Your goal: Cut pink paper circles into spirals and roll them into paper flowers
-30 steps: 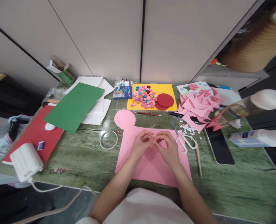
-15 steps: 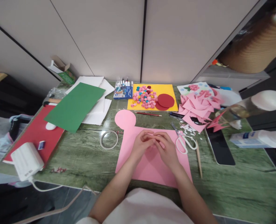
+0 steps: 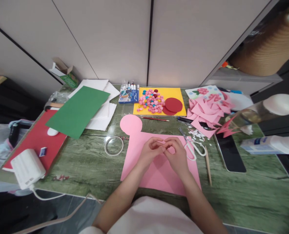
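My left hand (image 3: pixel 152 150) and my right hand (image 3: pixel 175 151) meet fingertip to fingertip above a pink paper sheet (image 3: pixel 156 178). Both are closed in a pinch, and whatever lies between the fingers is hidden or too small to name. White-handled scissors (image 3: pixel 192 148) lie beside my right hand, partly over the sheet's edge. Pink paper circles (image 3: pixel 131 124) rest at the sheet's upper left corner. Further back, a yellow sheet (image 3: pixel 178 94) bears several small rolled paper balls (image 3: pixel 151 102), mostly pink, and red paper circles (image 3: pixel 173 105).
Left stand a roll of tape (image 3: pixel 114 146), a green sheet (image 3: pixel 78 112), a red sheet (image 3: pixel 29 139) and a white adapter (image 3: pixel 28 168). Right lie a wooden stick (image 3: pixel 208 165), a phone (image 3: pixel 229 152), pink scraps (image 3: pixel 205 112), a glue bottle (image 3: pixel 268 145) and a clear bottle (image 3: pixel 254 115).
My fingers have shifted slightly, with the right hand's thumb and index now forming a rounder loop. Things on the table stay where they were.
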